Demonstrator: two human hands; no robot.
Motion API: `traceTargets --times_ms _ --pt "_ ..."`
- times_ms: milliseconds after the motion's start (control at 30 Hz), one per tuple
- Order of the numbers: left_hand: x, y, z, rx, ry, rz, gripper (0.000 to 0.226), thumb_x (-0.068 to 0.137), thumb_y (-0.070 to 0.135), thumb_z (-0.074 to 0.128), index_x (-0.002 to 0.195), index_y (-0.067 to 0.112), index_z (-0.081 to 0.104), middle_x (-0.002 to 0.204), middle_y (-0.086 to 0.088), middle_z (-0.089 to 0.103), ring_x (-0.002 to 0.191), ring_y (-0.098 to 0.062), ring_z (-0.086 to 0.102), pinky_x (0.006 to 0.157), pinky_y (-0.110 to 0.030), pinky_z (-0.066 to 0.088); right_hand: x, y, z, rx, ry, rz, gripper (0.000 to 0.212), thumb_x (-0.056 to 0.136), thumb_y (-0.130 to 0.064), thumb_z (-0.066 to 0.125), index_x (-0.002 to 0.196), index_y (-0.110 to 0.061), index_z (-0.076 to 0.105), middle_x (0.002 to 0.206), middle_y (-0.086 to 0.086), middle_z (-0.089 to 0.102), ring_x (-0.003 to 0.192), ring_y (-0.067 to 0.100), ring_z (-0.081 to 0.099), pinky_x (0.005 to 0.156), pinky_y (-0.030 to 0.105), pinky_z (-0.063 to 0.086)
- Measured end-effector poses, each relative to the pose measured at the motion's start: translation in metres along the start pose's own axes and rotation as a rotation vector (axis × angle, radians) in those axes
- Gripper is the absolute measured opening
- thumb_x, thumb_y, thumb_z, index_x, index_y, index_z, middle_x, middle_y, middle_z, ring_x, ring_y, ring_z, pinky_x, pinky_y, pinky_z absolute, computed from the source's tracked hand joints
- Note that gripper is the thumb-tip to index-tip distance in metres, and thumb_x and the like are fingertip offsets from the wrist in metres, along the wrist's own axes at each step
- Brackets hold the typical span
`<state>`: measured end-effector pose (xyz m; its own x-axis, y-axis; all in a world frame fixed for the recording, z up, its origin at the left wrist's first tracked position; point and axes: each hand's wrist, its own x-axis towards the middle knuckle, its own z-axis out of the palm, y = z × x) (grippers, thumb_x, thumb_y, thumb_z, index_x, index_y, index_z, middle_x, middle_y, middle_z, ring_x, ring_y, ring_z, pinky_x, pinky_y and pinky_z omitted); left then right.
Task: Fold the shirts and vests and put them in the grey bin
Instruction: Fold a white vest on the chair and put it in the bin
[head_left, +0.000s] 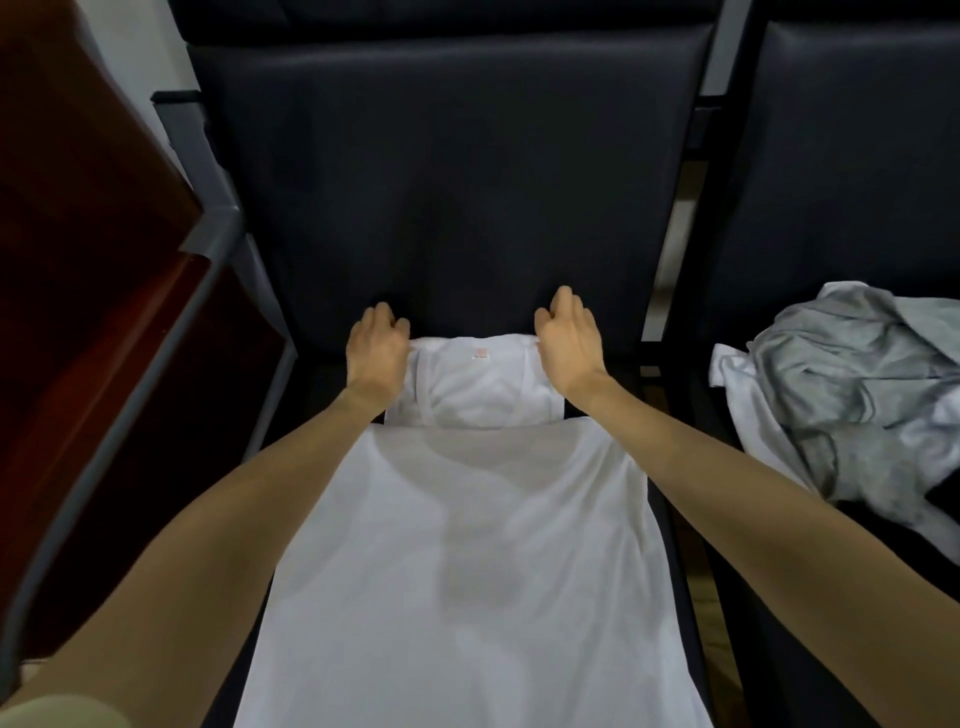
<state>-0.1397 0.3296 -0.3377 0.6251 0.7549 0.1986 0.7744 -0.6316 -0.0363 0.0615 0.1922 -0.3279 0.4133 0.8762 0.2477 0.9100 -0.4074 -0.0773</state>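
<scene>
1. A white vest (467, 545) lies flat on a dark chair seat (467, 208), running from centre frame down to the bottom edge
2. The left hand (376, 345) grips its far left corner, fingers curled
3. The right hand (569, 340) grips the far right corner likewise
4. A heap of grey and white clothes (852, 395) sits at the right edge

Both hands (376, 345) (569, 340) outstretched, fingers seemingly curled downward.

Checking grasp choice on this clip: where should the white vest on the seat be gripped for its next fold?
Probably at the two shoulder-strap corners of the white vest, from above at the far end, where the left hand and right hand already sit; it lies flat, neck away.
</scene>
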Motion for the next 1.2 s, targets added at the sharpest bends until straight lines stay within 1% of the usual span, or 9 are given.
traceTargets --times_ms 100,200,333,467,567,667,867,1067,1200 --pt "0.003 -0.006 -0.014 -0.127 0.074 -0.062 0.009 0.085 -0.007 0.059 0.09 0.0 0.061 0.1 -0.019 0.053 0.074 -0.033 0.054 0.057 -0.039 0.046 0.008 0.002 -0.015 0.12 0.115 0.038 0.018 0.08 0.011 0.054 0.091 -0.002 0.06 0.103 0.018 0.053 0.09 0.033 0.052 0.077 0.038 0.043" --pt "0.02 -0.017 -0.044 -0.259 0.237 -0.141 0.009 0.094 0.003 0.051 0.096 0.002 0.059 0.104 -0.016 0.056 0.069 -0.032 0.056 0.055 -0.04 0.044 0.028 0.012 -0.042 0.233 0.268 0.092 0.013 0.079 0.007 0.057 0.087 -0.002 0.062 0.098 0.015 0.055 0.09 0.031 0.051 0.076 0.037 0.045" --pt "0.043 -0.022 -0.08 -0.354 0.347 -0.168 0.011 0.095 0.008 0.049 0.093 0.005 0.06 0.092 -0.01 0.061 0.073 -0.025 0.057 0.059 -0.034 0.04 0.05 0.021 -0.078 0.32 0.31 0.135 0.011 0.083 0.002 0.056 0.088 -0.006 0.061 0.103 0.011 0.054 0.095 0.027 0.049 0.082 0.036 0.045" --pt "0.044 -0.02 -0.105 -0.494 0.352 -0.233 0.007 0.095 0.012 0.054 0.09 0.009 0.059 0.084 -0.007 0.063 0.067 -0.02 0.061 0.059 -0.034 0.048 0.05 0.017 -0.103 0.328 0.273 0.154 0.01 0.087 -0.001 0.056 0.092 -0.007 0.061 0.106 0.01 0.054 0.097 0.025 0.049 0.085 0.034 0.043" --pt "0.028 -0.018 -0.119 -0.672 0.233 -0.287 0.005 0.094 0.011 0.058 0.09 0.011 0.059 0.077 -0.004 0.066 0.053 -0.012 0.064 0.053 -0.03 0.051 0.035 0.016 -0.118 0.351 0.206 0.128 0.007 0.087 -0.002 0.058 0.091 -0.007 0.061 0.103 0.011 0.055 0.096 0.026 0.05 0.085 0.035 0.044" --pt "0.0 -0.013 -0.136 -1.016 0.08 -0.464 0.006 0.093 0.005 0.061 0.089 0.009 0.058 0.085 -0.009 0.068 0.048 -0.011 0.066 0.041 -0.022 0.047 0.01 0.016 -0.131 0.41 0.117 0.094 0.007 0.086 -0.002 0.058 0.088 -0.007 0.062 0.097 0.009 0.054 0.093 0.024 0.05 0.085 0.035 0.045" --pt "-0.105 -0.001 -0.164 -1.639 -0.21 -0.773 0.013 0.088 -0.005 0.053 0.088 0.007 0.053 0.085 -0.013 0.062 0.054 -0.016 0.068 0.044 -0.021 0.048 -0.082 0.003 -0.149 0.505 0.02 0.066 0.005 0.086 -0.006 0.062 0.084 -0.011 0.061 0.09 0.0 0.05 0.089 0.016 0.049 0.074 0.024 0.037" --pt "-0.218 0.014 -0.133 -1.558 -0.463 -0.941 0.023 0.088 -0.006 0.041 0.072 0.006 0.052 0.069 -0.011 0.05 0.056 -0.022 0.054 0.048 -0.027 0.048 -0.188 -0.011 -0.134 0.499 -0.107 0.029 0.005 0.084 -0.007 0.064 0.083 -0.012 0.062 0.093 0.004 0.052 0.092 0.019 0.049 0.078 0.027 0.042" --pt "-0.274 0.023 -0.107 -1.258 -0.738 -0.854 0.018 0.084 -0.003 0.045 0.077 0.003 0.06 0.067 -0.011 0.068 0.06 -0.023 0.065 0.052 -0.025 0.052 -0.246 -0.018 -0.097 0.402 -0.406 0.064 0.014 0.083 -0.009 0.063 0.081 -0.022 0.061 0.1 0.005 0.048 0.098 0.025 0.055 0.086 0.028 0.048"
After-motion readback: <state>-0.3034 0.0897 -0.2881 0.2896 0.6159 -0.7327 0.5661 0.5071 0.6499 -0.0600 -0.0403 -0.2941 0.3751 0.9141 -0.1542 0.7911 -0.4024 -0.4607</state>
